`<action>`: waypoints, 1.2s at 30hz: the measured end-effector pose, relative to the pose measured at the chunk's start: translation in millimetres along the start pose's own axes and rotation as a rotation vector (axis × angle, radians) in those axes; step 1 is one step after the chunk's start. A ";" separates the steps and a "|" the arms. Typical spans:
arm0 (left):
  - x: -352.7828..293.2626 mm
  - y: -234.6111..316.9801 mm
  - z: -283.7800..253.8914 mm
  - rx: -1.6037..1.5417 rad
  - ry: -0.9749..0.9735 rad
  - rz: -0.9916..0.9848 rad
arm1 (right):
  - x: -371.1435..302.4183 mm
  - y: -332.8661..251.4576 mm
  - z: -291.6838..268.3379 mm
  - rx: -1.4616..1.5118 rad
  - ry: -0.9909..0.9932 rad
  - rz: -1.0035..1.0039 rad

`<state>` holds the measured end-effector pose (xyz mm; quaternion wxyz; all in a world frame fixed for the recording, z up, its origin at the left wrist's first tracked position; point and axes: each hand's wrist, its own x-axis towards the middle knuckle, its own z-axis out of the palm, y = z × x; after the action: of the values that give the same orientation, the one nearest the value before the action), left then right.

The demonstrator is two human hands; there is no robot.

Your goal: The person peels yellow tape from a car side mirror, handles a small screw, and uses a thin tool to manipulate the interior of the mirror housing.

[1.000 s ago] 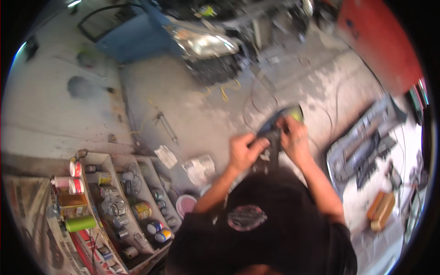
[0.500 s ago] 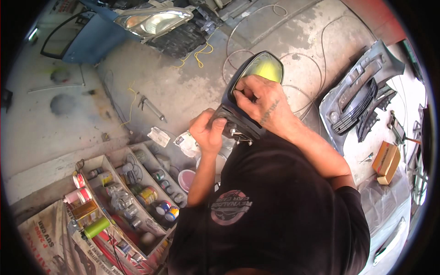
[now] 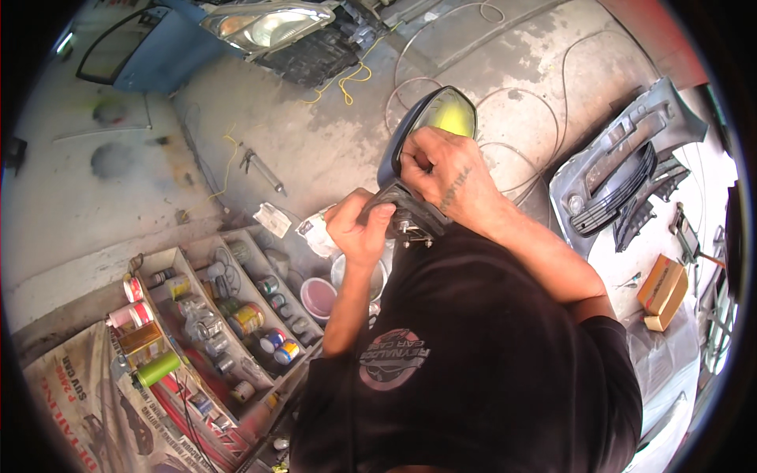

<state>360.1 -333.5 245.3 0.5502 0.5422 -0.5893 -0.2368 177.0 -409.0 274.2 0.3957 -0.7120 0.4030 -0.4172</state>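
Note:
A car side mirror (image 3: pixel 397 148) with a dark housing is held up before my chest, tilted, its glass (image 3: pixel 453 117) reflecting bright yellow-green. My left hand (image 3: pixel 356 229) grips the black mounting base at its lower end, thumb on top. Metal studs (image 3: pixel 418 241) stick out of that base beside the thumb. Against the lower edge of the glass lies my right hand (image 3: pixel 457 173), fingers curled and pinched together. Whatever sits between those fingertips, if anything, is hidden behind the knuckles.
Lower left, a wooden divided box (image 3: pixel 264 392) holds cans and jars. Near it are a pink-filled tub (image 3: pixel 318 298) and a caulking gun (image 3: pixel 266 173). A grey bumper (image 3: pixel 587 177) and a cardboard box (image 3: pixel 662 290) lie right. A headlight (image 3: pixel 276 30) and hoses are beyond.
The mirror and both hands have shifted slightly left in the picture. My right hand stays at the lower edge of the glass, and my left hand keeps its grip on the base.

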 end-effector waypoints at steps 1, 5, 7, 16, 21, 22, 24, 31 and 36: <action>-2.2 -1.9 -1.3 0.014 0.002 0.007 | -0.8 -0.5 0.1 0.011 -0.009 0.008; 0.5 -0.4 -2.1 0.031 -0.001 0.022 | 1.4 3.9 5.8 -0.007 0.059 -0.067; 3.2 1.0 -2.9 0.003 0.003 0.018 | 2.3 4.0 9.1 -0.003 0.067 -0.062; 11.7 -12.7 -18.1 -0.053 0.019 0.029 | 2.9 -8.4 17.9 0.016 0.076 0.066; 14.9 -13.3 -27.6 -0.004 -0.033 0.050 | 7.0 -10.3 28.1 -0.085 0.114 -0.042; 15.5 -13.4 -28.3 0.007 -0.035 0.060 | 7.7 -10.4 29.2 -0.102 0.109 -0.049; 15.2 -14.7 -29.2 0.025 -0.039 0.077 | 8.6 -11.0 30.2 -0.129 0.093 -0.041; 9.8 -11.4 -29.5 0.070 -0.075 0.054 | 11.4 -8.6 26.5 -0.025 0.004 0.103; 2.7 -14.4 -26.0 0.070 -0.036 0.014 | 5.6 0.6 31.7 -0.025 0.005 0.059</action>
<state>389.7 -331.9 241.0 0.5218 0.5529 -0.6106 -0.2218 207.7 -407.0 264.4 0.3980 -0.7036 0.4300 -0.4021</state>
